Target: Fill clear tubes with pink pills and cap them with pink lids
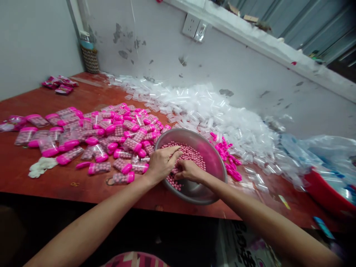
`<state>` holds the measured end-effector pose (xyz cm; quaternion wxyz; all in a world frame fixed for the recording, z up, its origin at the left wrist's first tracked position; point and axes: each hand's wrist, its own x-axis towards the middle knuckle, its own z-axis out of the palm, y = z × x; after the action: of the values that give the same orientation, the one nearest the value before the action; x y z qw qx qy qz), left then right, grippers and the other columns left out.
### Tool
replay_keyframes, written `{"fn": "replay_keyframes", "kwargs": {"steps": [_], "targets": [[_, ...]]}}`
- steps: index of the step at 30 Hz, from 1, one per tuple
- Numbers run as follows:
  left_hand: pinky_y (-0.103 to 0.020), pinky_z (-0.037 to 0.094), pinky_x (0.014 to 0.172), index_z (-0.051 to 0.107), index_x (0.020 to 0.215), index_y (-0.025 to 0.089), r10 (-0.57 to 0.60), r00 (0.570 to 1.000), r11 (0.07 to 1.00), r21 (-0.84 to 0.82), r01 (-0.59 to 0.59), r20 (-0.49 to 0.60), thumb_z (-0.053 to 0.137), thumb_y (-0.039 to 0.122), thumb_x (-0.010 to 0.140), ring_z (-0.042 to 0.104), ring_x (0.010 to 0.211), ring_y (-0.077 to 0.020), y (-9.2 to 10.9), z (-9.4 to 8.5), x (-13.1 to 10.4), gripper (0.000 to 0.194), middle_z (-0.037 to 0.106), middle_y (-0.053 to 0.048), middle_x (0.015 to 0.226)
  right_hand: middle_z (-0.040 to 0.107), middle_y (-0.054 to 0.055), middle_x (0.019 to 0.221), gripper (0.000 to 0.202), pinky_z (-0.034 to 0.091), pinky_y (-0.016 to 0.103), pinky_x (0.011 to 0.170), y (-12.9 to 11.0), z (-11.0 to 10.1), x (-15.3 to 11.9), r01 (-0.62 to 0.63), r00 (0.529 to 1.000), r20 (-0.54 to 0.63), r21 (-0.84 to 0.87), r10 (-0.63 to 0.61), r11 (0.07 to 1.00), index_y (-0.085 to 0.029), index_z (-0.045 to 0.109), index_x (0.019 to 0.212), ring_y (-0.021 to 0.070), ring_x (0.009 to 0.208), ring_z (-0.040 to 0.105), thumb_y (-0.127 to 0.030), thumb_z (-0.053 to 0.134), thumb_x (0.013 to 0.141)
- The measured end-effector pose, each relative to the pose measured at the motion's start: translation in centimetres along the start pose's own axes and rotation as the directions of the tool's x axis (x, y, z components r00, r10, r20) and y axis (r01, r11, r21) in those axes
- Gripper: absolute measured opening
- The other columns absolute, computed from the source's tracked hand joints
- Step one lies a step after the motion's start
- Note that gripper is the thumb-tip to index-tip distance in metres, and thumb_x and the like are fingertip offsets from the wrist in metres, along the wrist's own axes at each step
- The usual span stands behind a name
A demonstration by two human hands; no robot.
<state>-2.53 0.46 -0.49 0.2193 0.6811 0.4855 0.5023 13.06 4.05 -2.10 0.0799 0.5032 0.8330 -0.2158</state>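
A grey metal bowl at the table's front edge holds many small round pink beads. Over its left rim reaches my left hand, its fingers curled closed; whatever they grip is hidden. My right hand is down inside the bowl, fingers bent together at the beads, and what is between them cannot be made out. Left of the bowl lies a heap of clear containers filled with pink beads, closed with bright pink caps. Loose pink caps lie against the bowl's right side.
Empty clear containers form a large pile along the wall. A red basin with clear plastic bags stands at the right. Pink packets, a woven holder and a crumpled white cloth are on the left.
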Motion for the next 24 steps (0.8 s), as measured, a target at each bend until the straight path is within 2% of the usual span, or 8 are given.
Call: {"fn": "replay_keyframes", "kwargs": {"steps": [4, 7, 9, 11, 13, 15, 18, 24], "targets": [[-0.027, 0.047, 0.083, 0.063, 0.103, 0.018, -0.009, 1.0, 1.0, 0.01, 0.009, 0.015, 0.048, 0.026, 0.084, 0.062, 0.092, -0.0169, 0.0, -0.1, 0.2, 0.026, 0.067, -0.005, 0.103, 0.058, -0.002, 0.073, 0.024, 0.04, 0.019, 0.054, 0.5, -1.0, -1.4, 0.049, 0.999, -0.038, 0.332, -0.039, 0.942, -0.015, 0.053, 0.089, 0.0096, 0.062, 0.053, -0.03, 0.059, 0.071], [-0.03, 0.044, 0.088, 0.061, 0.108, 0.017, -0.021, 0.997, 0.999, 0.035, 0.019, 0.08, 0.048, 0.027, 0.083, 0.06, 0.097, -0.0192, 0.3, -0.3, 0.5, 0.029, 0.065, -0.007, 0.107, 0.058, -0.001, 0.078, 0.025, 0.044, 0.022, 0.063, 0.7, -1.7, -2.9, 0.126, 0.991, -0.124, 0.766, -0.047, 0.63, -0.015, 0.053, 0.091, 0.0101, 0.068, 0.055, -0.025, 0.062, 0.069], [-0.033, 0.043, 0.088, 0.06, 0.108, 0.017, -0.022, 0.986, 1.0, 0.023, 0.018, 0.164, 0.05, 0.029, 0.082, 0.06, 0.097, -0.0212, 0.6, -0.3, 0.8, 0.031, 0.065, -0.008, 0.106, 0.06, 0.001, 0.086, 0.029, 0.045, 0.026, 0.074, 0.7, -1.8, -3.8, 0.184, 0.982, -0.188, 0.895, -0.03, 0.407, -0.016, 0.055, 0.095, 0.012, 0.077, 0.057, -0.022, 0.065, 0.068], [-0.032, 0.044, 0.086, 0.063, 0.104, 0.017, 0.003, 0.961, 0.996, -0.082, 0.021, 0.278, 0.051, 0.027, 0.08, 0.06, 0.095, -0.0213, 1.1, -0.1, 1.0, 0.028, 0.067, -0.007, 0.103, 0.061, 0.001, 0.089, 0.032, 0.045, 0.029, 0.078, 0.6, -1.7, -4.5, 0.233, 0.971, -0.241, 0.931, -0.007, 0.281, -0.018, 0.055, 0.097, 0.0132, 0.082, 0.058, -0.022, 0.066, 0.067], [-0.028, 0.045, 0.081, 0.065, 0.098, 0.016, 0.03, 0.926, 0.965, -0.253, 0.071, 0.376, 0.051, 0.021, 0.079, 0.062, 0.089, -0.0196, 1.6, 0.4, 1.2, 0.024, 0.068, -0.005, 0.097, 0.061, 0.0, 0.085, 0.03, 0.046, 0.029, 0.075, 0.6, -1.4, -5.1, 0.27, 0.959, -0.281, 0.935, 0.016, 0.229, -0.018, 0.056, 0.093, 0.0128, 0.079, 0.059, -0.022, 0.068, 0.066], [-0.026, 0.047, 0.074, 0.067, 0.094, 0.014, 0.012, 0.898, 0.902, -0.392, 0.18, 0.44, 0.051, 0.018, 0.077, 0.062, 0.084, -0.0184, 1.8, 1.1, 1.2, 0.023, 0.069, -0.004, 0.09, 0.06, -0.002, 0.077, 0.027, 0.048, 0.027, 0.067, 0.9, -1.2, -5.6, 0.285, 0.949, -0.31, 0.92, 0.053, 0.267, -0.018, 0.055, 0.086, 0.0116, 0.07, 0.059, -0.024, 0.069, 0.065], [-0.025, 0.047, 0.069, 0.066, 0.092, 0.011, -0.068, 0.873, 0.835, -0.452, 0.315, 0.483, 0.053, 0.019, 0.076, 0.062, 0.079, -0.0182, 1.9, 1.9, 1.2, 0.023, 0.069, -0.005, 0.083, 0.06, -0.002, 0.075, 0.029, 0.049, 0.025, 0.06, 1.9, -1.1, -6.2, 0.307, 0.915, -0.391, 0.832, 0.096, 0.463, -0.019, 0.054, 0.088, 0.0114, 0.064, 0.058, -0.028, 0.069, 0.065], [-0.027, 0.047, 0.073, 0.067, 0.091, 0.012, -0.112, 0.812, 0.821, -0.407, 0.4, 0.572, 0.058, 0.025, 0.074, 0.06, 0.08, -0.0183, 1.8, 2.0, 1.3, 0.023, 0.067, -0.006, 0.086, 0.062, 0.002, 0.092, 0.024, 0.047, 0.025, 0.069, 3.0, -2.2, -7.8, 0.463, 0.824, -0.56, 0.577, -0.086, 0.673, -0.021, 0.058, 0.1, 0.0132, 0.08, 0.058, -0.025, 0.059, 0.076]]}}
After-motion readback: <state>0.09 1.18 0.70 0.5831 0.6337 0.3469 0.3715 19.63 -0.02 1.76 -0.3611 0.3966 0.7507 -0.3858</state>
